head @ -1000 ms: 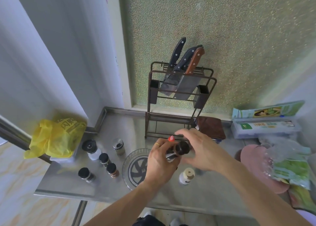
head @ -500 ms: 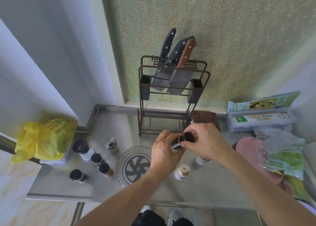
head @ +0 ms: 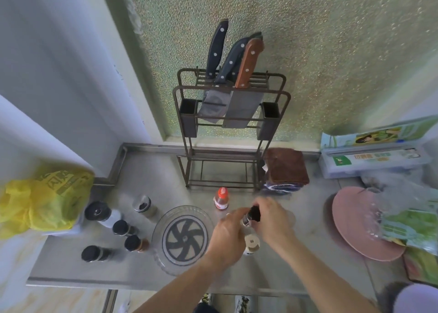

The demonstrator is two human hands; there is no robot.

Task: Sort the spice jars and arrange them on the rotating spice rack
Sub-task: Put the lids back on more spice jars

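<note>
Both hands hold one small black-capped spice jar [head: 251, 215] above the steel counter. My left hand [head: 228, 234] grips its body from below, and my right hand [head: 272, 220] pinches the black cap. The clear round rotating rack [head: 158, 232] with a black pinwheel centre lies just left of my hands, with nothing on it. A red-capped bottle [head: 221, 197] stands behind my hands, and a white jar with a beige lid [head: 251, 244] stands under them. Several dark-lidded jars [head: 123, 227] cluster left of the rack, with a silver-lidded shaker [head: 144, 204] behind.
A brown wire knife rack [head: 231, 132] with knives stands at the back wall. A folded brown cloth [head: 285, 168] lies beside it. A pink plate [head: 355, 220] and plastic packets sit at the right, boxes behind them. A yellow bag [head: 42, 201] sits at the far left.
My hands and the jar have come lower and nearer to the counter. The red-capped bottle, hidden before, now shows behind them. The camera has tilted.
</note>
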